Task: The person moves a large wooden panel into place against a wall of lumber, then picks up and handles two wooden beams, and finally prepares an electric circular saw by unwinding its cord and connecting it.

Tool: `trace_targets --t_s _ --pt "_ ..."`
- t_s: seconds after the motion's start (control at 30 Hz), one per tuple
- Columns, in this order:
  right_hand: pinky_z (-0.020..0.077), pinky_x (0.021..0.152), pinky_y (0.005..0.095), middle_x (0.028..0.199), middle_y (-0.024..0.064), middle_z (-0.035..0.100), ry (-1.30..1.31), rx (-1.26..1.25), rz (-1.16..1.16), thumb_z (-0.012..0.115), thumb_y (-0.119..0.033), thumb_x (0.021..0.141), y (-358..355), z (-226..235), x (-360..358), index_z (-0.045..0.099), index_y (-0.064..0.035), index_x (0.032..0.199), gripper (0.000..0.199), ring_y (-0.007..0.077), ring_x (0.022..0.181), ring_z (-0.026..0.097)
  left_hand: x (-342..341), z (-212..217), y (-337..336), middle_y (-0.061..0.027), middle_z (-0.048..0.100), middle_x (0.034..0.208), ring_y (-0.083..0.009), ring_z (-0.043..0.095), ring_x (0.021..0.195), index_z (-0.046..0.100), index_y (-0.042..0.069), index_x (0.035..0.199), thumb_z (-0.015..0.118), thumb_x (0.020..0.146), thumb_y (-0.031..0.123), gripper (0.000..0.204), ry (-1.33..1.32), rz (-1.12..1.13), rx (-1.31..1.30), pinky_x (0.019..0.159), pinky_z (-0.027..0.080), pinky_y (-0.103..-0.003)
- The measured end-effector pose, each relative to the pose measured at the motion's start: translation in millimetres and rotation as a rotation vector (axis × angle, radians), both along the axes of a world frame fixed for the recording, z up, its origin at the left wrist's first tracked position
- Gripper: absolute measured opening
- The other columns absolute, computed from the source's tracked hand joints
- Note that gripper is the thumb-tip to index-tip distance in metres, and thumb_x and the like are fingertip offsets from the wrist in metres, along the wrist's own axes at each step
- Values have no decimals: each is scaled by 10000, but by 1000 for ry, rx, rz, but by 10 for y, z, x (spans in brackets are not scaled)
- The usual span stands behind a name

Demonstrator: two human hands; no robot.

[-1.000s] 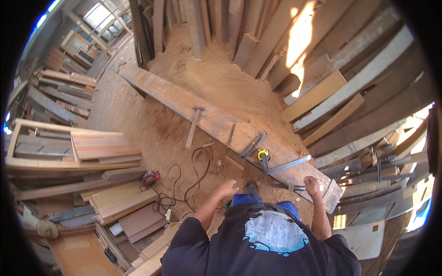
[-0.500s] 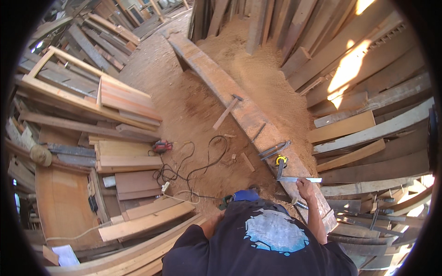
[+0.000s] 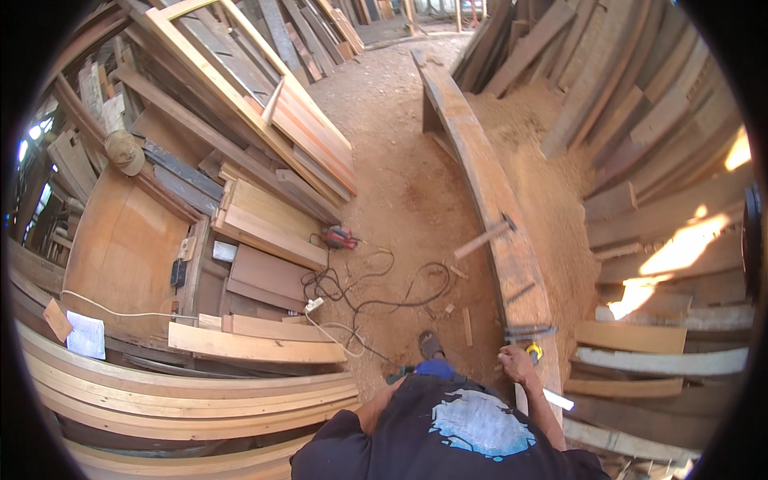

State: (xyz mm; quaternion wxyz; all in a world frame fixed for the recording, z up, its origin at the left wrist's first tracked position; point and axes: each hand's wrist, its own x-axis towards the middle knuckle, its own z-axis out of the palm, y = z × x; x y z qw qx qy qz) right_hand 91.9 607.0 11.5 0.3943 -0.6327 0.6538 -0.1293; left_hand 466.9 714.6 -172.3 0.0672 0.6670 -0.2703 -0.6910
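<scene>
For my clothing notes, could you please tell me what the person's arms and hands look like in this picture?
Both forearms are bare below the short sleeves of a dark navy T-shirt with a light blue and white print. The right hand wears no glove, ring or watch that shows. The left hand is mostly hidden, so nothing can be told there.

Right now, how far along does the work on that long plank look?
Done: the long plank lies flat on its supports, with a hammer and a metal square laid out on it. In hand: the right hand rests on the plank beside a yellow tape measure; the left hand is hidden behind the body. No cut or marks are visible on the plank, so that appears to remain.
</scene>
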Motion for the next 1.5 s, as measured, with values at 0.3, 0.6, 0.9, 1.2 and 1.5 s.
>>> trace_targets --t_s 0.3,0.6,0.9,1.2,1.5 --pt "485 906 432 1074 222 663 32 36 297 594 -317 858 -1538 255 1095 677 -30 1065 363 377 1053 619 867 -350 -1163 -50 602 792 -184 611 706 603 116 925 471 949 573 476 605 505 12 615 506 -357" --pt "491 857 446 985 222 674 172 97 744 574 -296 873 -2219 9 1876 688 -33 960 299 399 974 634 1119 645 -1850 -45 590 673 -135 516 441 593 84 889 518 962 414 346 69 748 -473 401 434 -310" --pt "501 810 465 1002 212 668 324 -4 1589 552 -286 878 -2739 -495 2993 694 -48 935 282 406 959 632 461 572 261 -165 685 807 -303 690 765 660 -15 1031 578 896 316 367 -200 894 198 616 573 -425" --pt "490 742 428 895 245 658 156 103 1605 530 -291 875 -3114 -631 3814 641 26 910 338 378 867 649 -1669 57 531 -87 502 609 -191 480 507 517 76 692 521 838 265 239 -164 2176 249 441 391 -358" --pt "474 815 457 983 249 646 320 134 1959 528 -280 866 -2983 -381 3792 644 22 911 327 397 936 621 -2339 258 -366 -64 501 571 -179 497 512 550 69 654 520 836 225 242 -98 1968 163 460 406 -361"
